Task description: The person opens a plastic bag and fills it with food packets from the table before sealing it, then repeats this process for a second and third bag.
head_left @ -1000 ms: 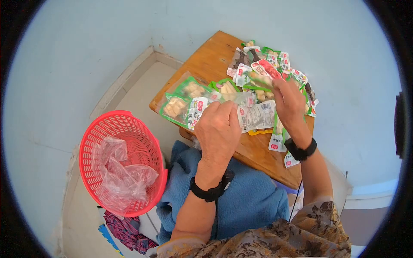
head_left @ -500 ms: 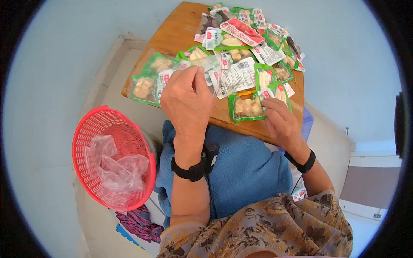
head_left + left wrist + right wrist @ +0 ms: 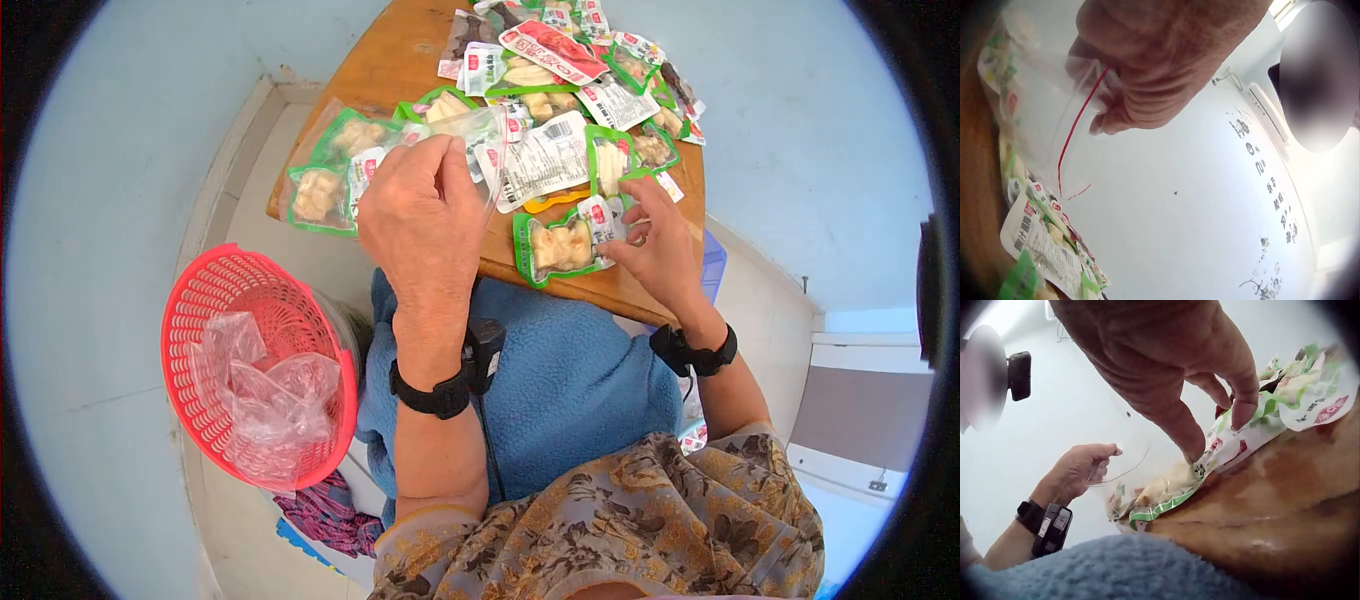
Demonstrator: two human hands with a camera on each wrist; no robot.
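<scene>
In the head view my left hand (image 3: 425, 215) pinches the edge of a clear zip bag (image 3: 475, 130) with a red seal line, plain in the left wrist view. Inside, green-edged snack packs (image 3: 318, 195) of pale chunks lie toward the table's left edge. My right hand (image 3: 662, 245) is at another green-edged snack pack (image 3: 562, 247) near the front edge. Its thumb touches that pack's white label end in the right wrist view, while the other fingers (image 3: 1244, 409) spread apart over the packs behind.
A pile of mixed snack packs (image 3: 545, 95), some red, white or dark, covers the wooden table's (image 3: 375, 65) back and right. A red basket (image 3: 235, 250) with crumpled clear bags (image 3: 270, 395) stands at lower left. Blue fleece (image 3: 560, 350) covers the lap below the table edge.
My right hand has come from the pile to the front edge, where a pack now lies that was not there before. Its fingers have spread. The left hand keeps holding the zip bag.
</scene>
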